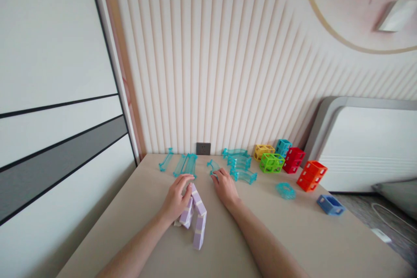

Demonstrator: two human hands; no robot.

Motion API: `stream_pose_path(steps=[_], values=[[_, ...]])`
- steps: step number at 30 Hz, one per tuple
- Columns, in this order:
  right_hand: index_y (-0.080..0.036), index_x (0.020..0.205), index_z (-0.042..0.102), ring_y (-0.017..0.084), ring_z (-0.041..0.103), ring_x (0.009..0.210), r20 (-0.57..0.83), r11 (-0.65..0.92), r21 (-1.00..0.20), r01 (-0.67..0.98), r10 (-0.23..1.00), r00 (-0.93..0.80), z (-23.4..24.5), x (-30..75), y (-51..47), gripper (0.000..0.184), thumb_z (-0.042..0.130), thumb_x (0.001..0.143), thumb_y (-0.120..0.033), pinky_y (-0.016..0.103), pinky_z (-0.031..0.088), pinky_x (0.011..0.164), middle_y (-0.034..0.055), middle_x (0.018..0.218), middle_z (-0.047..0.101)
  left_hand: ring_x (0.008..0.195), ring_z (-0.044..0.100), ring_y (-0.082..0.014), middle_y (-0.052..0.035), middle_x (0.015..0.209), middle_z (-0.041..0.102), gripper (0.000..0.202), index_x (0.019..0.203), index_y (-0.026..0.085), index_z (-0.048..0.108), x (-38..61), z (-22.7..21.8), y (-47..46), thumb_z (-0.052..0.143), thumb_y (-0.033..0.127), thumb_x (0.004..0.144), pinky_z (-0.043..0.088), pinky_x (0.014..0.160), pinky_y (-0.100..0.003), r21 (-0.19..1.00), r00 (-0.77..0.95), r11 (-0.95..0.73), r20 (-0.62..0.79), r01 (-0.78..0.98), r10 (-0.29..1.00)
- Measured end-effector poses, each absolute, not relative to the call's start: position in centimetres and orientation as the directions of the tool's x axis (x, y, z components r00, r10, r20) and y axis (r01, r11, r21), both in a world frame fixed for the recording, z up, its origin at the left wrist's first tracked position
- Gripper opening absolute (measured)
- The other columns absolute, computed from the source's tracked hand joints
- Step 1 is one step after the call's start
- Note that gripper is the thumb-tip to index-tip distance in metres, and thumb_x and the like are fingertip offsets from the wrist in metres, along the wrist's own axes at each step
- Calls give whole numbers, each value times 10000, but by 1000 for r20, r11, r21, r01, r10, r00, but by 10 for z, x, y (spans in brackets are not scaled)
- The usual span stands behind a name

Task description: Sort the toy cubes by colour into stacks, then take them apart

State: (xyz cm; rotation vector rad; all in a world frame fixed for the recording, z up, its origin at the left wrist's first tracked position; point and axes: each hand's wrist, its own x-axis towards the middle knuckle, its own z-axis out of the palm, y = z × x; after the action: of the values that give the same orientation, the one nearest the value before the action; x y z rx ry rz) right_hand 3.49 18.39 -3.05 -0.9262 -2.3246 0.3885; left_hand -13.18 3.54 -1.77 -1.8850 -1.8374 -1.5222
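Note:
My right hand (pixel 225 187) has its fingertips at the near end of a small curved translucent teal track piece (pixel 213 165) and appears to pinch it. My left hand (pixel 177 196) rests on the table, thumb and fingers apart. Beside its thumb lies a bent purple-and-white banded strip (pixel 200 213), partly hidden by the hand; its kind is unclear. Just beyond the left fingertips, several straight teal track pieces (pixel 185 165) lie side by side. To the right of my right hand sits a row of curved teal track pieces (pixel 240 163).
One teal piece (pixel 166 160) lies at the back left. Yellow (pixel 263 152), green (pixel 272 163), teal (pixel 283 147), red (pixel 293 160), orange (pixel 312 176) and blue (pixel 330 205) open-frame blocks stand at right, near a teal ring-shaped pile (pixel 286 190). The ribbed wall (pixel 195 74) borders the table's back.

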Motion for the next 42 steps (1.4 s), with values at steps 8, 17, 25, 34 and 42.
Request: stream_pose_path(steps=[8,17,25,34,42], values=[[-197,731,594,198,608,634,383,411,-909,65,888,-257,-10,36,190,603,417,876,-756,321,496,636,46,663,621,1181,614,-239,-107,1256,644,362,1318,223,528,-136,-26,41,477,242,961,509,1018,-431,549,-248,-219,651,807,717],[-211,716,512,82,333,344,134,47,-977,-208,895,-426,7,35,170,568,521,806,-772,212,228,379,-88,393,407,1186,617,-259,-120,1308,629,542,1418,254,466,-130,-7,40,609,381,911,496,1026,-459,723,-237,-269,516,637,823],[-221,686,477,68,276,392,79,2,-984,-179,903,-422,20,42,171,534,530,809,-737,188,189,363,-102,480,339,919,698,-229,-121,1031,699,678,1489,200,387,-100,28,35,469,596,945,570,856,-401,963,-55,-240,248,119,967],[-217,872,551,91,439,494,163,125,-987,-105,767,-621,20,52,174,461,540,862,-678,179,325,432,-58,631,534,531,618,-127,60,657,616,904,1568,238,168,-80,45,74,694,327,838,526,544,-255,982,119,-55,34,182,992],[-188,1259,570,130,574,500,149,220,-975,-15,608,-780,33,74,177,468,538,916,-505,210,432,461,-33,643,643,516,645,-143,54,650,654,1035,1582,262,15,-58,39,89,650,112,778,528,515,-237,952,116,-54,20,301,993]])
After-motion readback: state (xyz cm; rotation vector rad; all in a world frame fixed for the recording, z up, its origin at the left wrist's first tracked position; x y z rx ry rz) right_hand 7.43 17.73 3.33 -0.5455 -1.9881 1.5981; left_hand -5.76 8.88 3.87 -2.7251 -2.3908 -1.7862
